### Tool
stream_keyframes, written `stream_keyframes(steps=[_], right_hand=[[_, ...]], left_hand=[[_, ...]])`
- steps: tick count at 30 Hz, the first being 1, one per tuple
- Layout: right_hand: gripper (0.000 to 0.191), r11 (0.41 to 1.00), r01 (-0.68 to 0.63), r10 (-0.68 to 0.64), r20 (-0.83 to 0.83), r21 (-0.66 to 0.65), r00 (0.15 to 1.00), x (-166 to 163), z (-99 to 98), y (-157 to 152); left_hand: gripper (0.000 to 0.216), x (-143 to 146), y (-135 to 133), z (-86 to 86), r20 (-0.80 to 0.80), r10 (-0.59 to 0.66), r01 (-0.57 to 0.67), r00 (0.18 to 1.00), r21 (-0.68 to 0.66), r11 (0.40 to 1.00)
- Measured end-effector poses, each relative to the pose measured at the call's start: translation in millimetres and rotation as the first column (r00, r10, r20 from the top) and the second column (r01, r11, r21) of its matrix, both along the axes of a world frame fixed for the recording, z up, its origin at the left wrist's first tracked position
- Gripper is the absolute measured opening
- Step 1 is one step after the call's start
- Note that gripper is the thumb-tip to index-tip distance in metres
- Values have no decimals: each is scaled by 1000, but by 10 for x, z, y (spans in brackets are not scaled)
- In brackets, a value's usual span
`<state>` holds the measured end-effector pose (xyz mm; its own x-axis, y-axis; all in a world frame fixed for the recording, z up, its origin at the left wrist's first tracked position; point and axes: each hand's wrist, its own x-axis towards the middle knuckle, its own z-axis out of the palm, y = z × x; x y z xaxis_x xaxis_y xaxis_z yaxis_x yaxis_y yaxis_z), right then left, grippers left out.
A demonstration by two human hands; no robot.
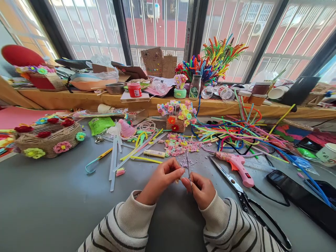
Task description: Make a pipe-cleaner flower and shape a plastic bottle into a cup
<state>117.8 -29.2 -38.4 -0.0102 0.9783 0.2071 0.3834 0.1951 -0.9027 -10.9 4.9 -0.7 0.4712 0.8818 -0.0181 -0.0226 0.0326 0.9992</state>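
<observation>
- Striped sleeves (118,227) come nearest, reaching in from the bottom edge over the grey tabletop (65,196).
- Left hand (164,180): thumb and forefinger pinched on a small pale piece (177,181), mostly hidden by the fingers, so its kind cannot be told.
- Right hand (201,190): fingers curled around slim, pointed metal scissors (188,171), tips aimed away from the body; these stand between the two hands.
- Just beyond the hands, lilac fluff (186,163) is scattered, and behind it a heap of pastel chenille clippings (180,145) limits the room ahead.
- Close on the right, large black-handled shears (232,182) lie slantwise, their handles beside the sleeve; a pink hot-glue gun (237,164) rests next to the blades, its cord curving toward a black phone-like device (294,196).
- Left of the hands are clear glue sticks (113,168), a pink-and-yellow scrap (120,172) and a yellowish tube (154,153); farther off sits a twine basket (47,138) with flowers.
- At the back, a flowered twine pot (172,125) stands behind the clippings, with loose pipe cleaners (225,134) sprawling to its right.
</observation>
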Motion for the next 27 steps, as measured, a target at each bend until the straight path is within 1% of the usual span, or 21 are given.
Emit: stream_keyframes(steps=[1,3,8,10,13,18,23,27], right_hand=[[41,999,32,-32,12,12,999,-8,4,-2],[42,998,54,-55,26,17,998,-22,5,-5],[43,999,30,-31,-40,-23,999,-38,3,-6],[43,999,35,-35,-15,-26,999,-33,15,-9],[42,999,42,-42,27,-16,999,-22,23,-11],[42,1000,4,-5,-40,-21,999,-19,-12,0],[42,999,42,-42,12,-6,999,-14,4,-3],[43,1000,-4,3,-46,-28,999,-15,-11,2]], left_hand=[[21,0,2,-7,-2,4,-4,1000,3,1000],[21,2,1,-12,-2,16,-16,1000,15,1000],[21,6,-12,3,-44,18,-15,999,59,998],[21,4,-15,7,-56,10,-7,998,58,998],[21,3,-14,5,-47,17,-14,999,54,998],[21,4,-6,0,-37,-1,2,999,46,999],[20,-4,-5,-8,-11,-4,4,1000,43,999],[20,-6,-7,-10,-8,-21,21,1000,36,999]])
